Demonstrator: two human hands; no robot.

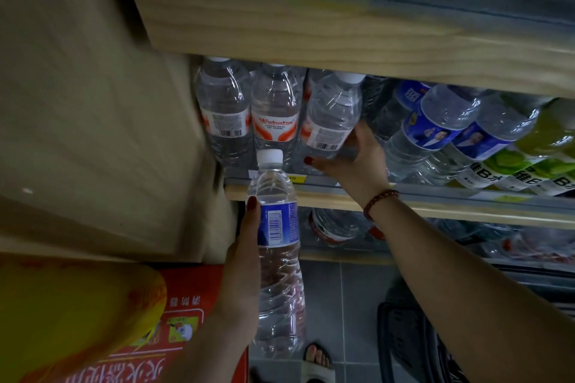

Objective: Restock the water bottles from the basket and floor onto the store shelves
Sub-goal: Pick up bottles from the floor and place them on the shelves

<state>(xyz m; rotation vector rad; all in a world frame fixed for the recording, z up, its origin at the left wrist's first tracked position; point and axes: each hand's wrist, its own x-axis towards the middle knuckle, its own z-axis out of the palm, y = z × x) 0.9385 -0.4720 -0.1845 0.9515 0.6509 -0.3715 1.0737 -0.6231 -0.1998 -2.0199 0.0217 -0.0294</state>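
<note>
Left hand (244,246) grips a blue-label bottle (278,224) upright, just in front of the shelf (451,208) edge, ready to load. Right hand (353,165), at its 1 o'clock, grips a tilted red-label bottle (331,115) on that shelf, probably making room.

You face pale wooden shelving (311,31) in a dim store aisle, a beige side panel (93,102) at your left, grey tiled floor (345,295) below.
</note>
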